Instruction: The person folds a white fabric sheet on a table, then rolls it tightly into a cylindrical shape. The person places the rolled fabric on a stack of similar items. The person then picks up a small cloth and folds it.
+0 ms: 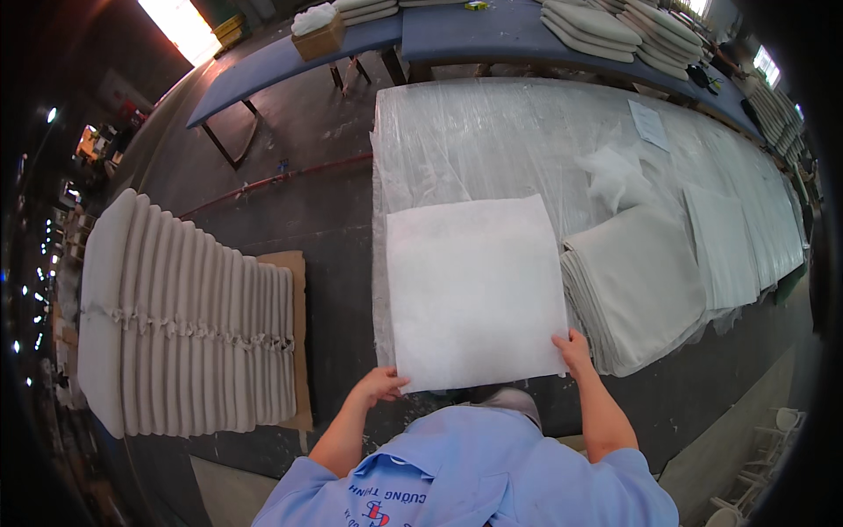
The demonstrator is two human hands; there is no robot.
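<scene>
A white square sheet of padding point(477, 290) lies before me on the near edge of a plastic-wrapped table. My left hand point(382, 385) pinches its near left corner, and my right hand point(572, 351) grips its near right edge. The sheet looks flat, its front edge slightly overhanging toward my body. Just right of it rests a stack of beige fabric pieces point(645, 281), close to my right hand. Whether other sheets lie beneath the white one is hidden.
On the left stands a tall stack of beige cushions point(193, 325) on cardboard point(299, 334). White folded sheets point(720, 246), a crumpled white scrap point(615, 176) and a paper point(648, 125) lie on the plastic wrap point(465, 132). Blue tables point(474, 35) behind carry more cushions point(588, 31) and a cardboard box point(318, 37).
</scene>
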